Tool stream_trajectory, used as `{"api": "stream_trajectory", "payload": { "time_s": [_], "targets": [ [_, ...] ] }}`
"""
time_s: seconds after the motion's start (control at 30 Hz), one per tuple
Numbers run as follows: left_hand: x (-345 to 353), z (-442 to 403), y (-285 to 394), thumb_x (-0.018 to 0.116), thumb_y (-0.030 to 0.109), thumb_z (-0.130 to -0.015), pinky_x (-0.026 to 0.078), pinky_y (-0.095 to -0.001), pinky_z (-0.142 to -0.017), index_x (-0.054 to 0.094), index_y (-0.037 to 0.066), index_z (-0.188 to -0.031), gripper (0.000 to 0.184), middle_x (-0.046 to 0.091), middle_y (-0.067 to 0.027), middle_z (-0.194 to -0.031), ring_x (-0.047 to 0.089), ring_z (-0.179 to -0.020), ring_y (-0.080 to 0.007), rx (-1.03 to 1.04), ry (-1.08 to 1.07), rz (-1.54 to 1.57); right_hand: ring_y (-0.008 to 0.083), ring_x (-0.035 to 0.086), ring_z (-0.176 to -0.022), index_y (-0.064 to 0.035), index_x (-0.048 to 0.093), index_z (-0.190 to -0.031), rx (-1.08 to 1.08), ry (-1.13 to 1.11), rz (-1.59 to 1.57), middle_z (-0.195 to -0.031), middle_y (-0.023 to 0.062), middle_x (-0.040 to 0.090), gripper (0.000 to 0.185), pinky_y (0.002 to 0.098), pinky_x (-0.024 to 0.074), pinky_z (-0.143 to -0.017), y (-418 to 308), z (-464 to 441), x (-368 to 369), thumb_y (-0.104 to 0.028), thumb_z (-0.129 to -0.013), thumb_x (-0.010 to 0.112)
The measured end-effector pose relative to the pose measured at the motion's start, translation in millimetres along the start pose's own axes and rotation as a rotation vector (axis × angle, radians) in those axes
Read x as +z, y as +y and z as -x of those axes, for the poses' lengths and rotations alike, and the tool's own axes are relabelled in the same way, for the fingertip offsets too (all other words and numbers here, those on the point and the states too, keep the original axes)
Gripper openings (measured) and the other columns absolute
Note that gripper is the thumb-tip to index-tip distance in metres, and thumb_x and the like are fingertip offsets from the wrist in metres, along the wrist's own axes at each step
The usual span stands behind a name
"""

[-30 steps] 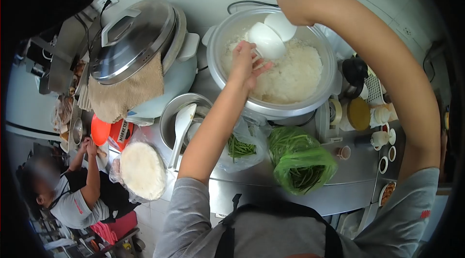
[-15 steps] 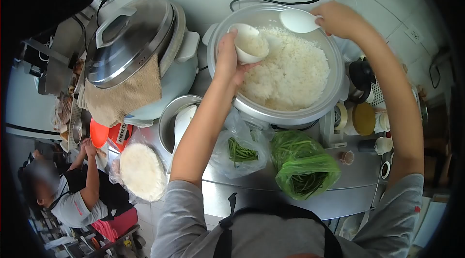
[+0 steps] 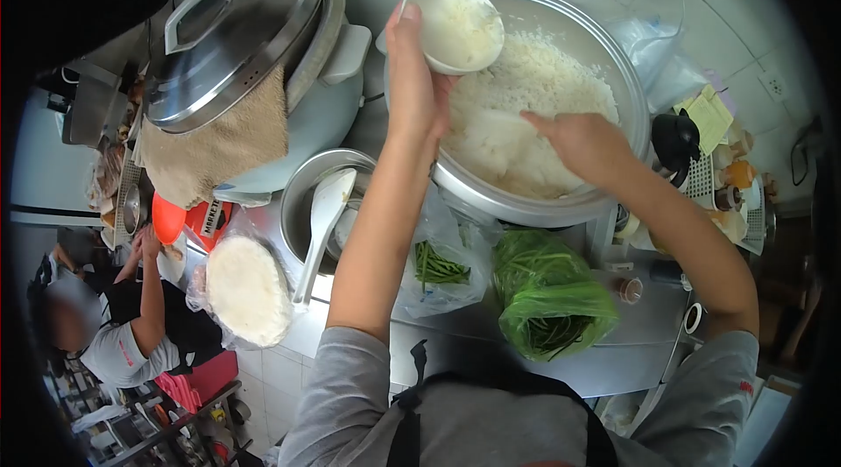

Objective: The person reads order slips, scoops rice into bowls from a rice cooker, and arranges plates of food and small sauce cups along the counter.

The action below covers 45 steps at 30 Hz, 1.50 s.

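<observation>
My left hand (image 3: 415, 86) holds a small white bowl (image 3: 424, 7) tilted toward me at the left rim of a big round rice pot (image 3: 634, 90). Some white rice lies in the bowl. My right hand (image 3: 589, 147) reaches over the pot, its fingers closed around the handle of a white rice paddle (image 3: 501, 118). The paddle's blade is down against the cooked rice (image 3: 569, 73) in the pot, blurred and partly hard to separate from it.
Left stands a second cooker with a steel lid (image 3: 236, 38) and a brown towel (image 3: 219, 138). Nearer are a steel pot (image 3: 293, 204) with a white ladle (image 3: 328, 213), bagged greens (image 3: 556, 292), cut green vegetables (image 3: 441, 264) and a bagged white slab (image 3: 248, 292). A co-worker (image 3: 149, 327) works at far left.
My right hand has brought the paddle from the pot's far right rim down onto the rice. The bowl has turned to show more of its inside. My view has shifted slightly.
</observation>
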<state>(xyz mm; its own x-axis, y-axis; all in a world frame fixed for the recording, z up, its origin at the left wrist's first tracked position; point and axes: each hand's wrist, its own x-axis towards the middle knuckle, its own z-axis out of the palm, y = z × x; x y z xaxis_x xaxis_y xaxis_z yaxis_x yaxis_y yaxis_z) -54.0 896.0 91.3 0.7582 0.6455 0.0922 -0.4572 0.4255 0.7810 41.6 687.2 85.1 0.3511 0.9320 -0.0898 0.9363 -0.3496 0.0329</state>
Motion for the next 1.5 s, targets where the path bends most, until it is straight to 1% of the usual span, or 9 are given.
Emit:
{"api": "stream_trajectory", "payload": {
  "time_s": [0.17,0.37,0.57,0.67,0.87,1.03,1.27,1.37,1.5],
  "targets": [
    [10,5,2,0.05,0.052,-0.09,0.048,-0.0314,-0.076,0.036,0.007,-0.135,0.065,0.05,-0.0106,-0.125,0.055,-0.105,-0.0193,0.179,0.097,-0.119,0.0302,0.062,-0.061,-0.0172,0.062,-0.122,-0.031,-0.093,-0.167,-0.068,0.0146,0.061,0.037,0.042,0.0504,-0.059,-32,11,-19,-0.01,-0.087,0.05],
    [3,-2,-2,0.053,0.051,-0.089,0.046,-0.032,-0.082,0.032,0.011,-0.138,0.066,0.048,-0.008,-0.127,0.053,-0.108,-0.0189,0.291,0.119,-0.267,0.0169,0.052,-0.05,-0.0091,0.067,-0.103,-0.124,-0.182,-0.694,-0.061,0.0091,0.058,0.021,0.0324,0.0444,-0.048,-3,8,-7,-0.017,-0.09,0.053],
    [1,-4,-3,0.045,0.04,-0.092,0.044,-0.0278,-0.075,0.035,0.01,-0.135,0.053,0.05,-0.0064,-0.124,0.052,-0.104,-0.0165,0.219,0.12,-0.131,0.004,0.038,-0.043,-0.0023,0.065,-0.086,0.309,-0.689,-1.088,-0.059,0.0001,0.049,0.016,0.02,0.03,-0.038,25,-1,-49,-0.015,-0.089,0.057],
    [4,5,3,0.045,0.029,-0.091,0.038,-0.0342,-0.096,0.035,0.007,-0.135,0.05,0.047,-0.0183,-0.125,0.049,-0.111,-0.0252,0.188,0.139,-0.234,0.0045,0.04,-0.042,-0.0018,0.064,-0.093,0.363,-0.69,-1.104,-0.063,0.004,0.053,0.018,0.0204,0.0295,-0.036,47,8,-69,-0.017,-0.09,0.055],
    [22,15,-29,0.049,0.035,-0.089,0.046,-0.0382,-0.082,0.035,0.008,-0.132,0.053,0.049,-0.017,-0.12,0.052,-0.104,-0.0251,-0.156,0.06,-0.219,0.0063,0.042,-0.037,-0.0018,0.062,-0.076,0.459,-0.386,-0.658,-0.055,0.0029,0.052,0.021,0.0234,0.0339,-0.034,47,16,-157,-0.015,-0.09,0.053],
    [61,26,-44,0.041,0.039,-0.086,0.055,-0.0451,-0.067,0.046,0.011,-0.119,0.044,0.054,-0.0152,-0.111,0.059,-0.098,-0.0273,-0.374,0.093,-0.221,0.032,0.064,-0.058,0.0072,0.067,-0.084,0.312,-0.269,0.278,-0.066,0.0194,0.064,0.021,0.0405,0.0501,-0.052,-7,-30,-146,-0.008,-0.08,0.052],
    [37,25,-25,0.026,0.048,-0.09,0.055,-0.052,-0.08,0.039,0.003,-0.131,0.063,0.049,-0.0219,-0.126,0.055,-0.112,-0.0352,-0.523,-0.039,0.059,0.0341,0.066,-0.08,-0.007,0.07,-0.105,0.237,0.352,0.1,-0.088,0.0188,0.068,0.025,0.0407,0.0531,-0.068,-8,20,-174,-0.014,-0.086,0.055],
    [40,28,-14,0.023,0.05,-0.09,0.055,-0.0522,-0.082,0.038,0.001,-0.132,0.066,0.048,-0.0227,-0.127,0.054,-0.114,-0.036,-0.491,-0.076,0.071,0.0342,0.065,-0.081,-0.0166,0.068,-0.113,0.416,0.037,-0.315,-0.088,0.0168,0.068,0.027,0.0419,0.0524,-0.071,-4,33,-184,-0.023,-0.09,0.055],
    [42,26,-17,0.023,0.05,-0.09,0.054,-0.0527,-0.083,0.039,0.003,-0.133,0.066,0.048,-0.0225,-0.128,0.055,-0.114,-0.0362,-0.529,-0.144,0.096,0.0319,0.064,-0.078,-0.0193,0.068,-0.113,0.281,0.21,0.044,-0.083,0.0153,0.067,0.027,0.0401,0.0513,-0.071,-16,24,-126,-0.029,-0.09,0.056]
  ]
}}
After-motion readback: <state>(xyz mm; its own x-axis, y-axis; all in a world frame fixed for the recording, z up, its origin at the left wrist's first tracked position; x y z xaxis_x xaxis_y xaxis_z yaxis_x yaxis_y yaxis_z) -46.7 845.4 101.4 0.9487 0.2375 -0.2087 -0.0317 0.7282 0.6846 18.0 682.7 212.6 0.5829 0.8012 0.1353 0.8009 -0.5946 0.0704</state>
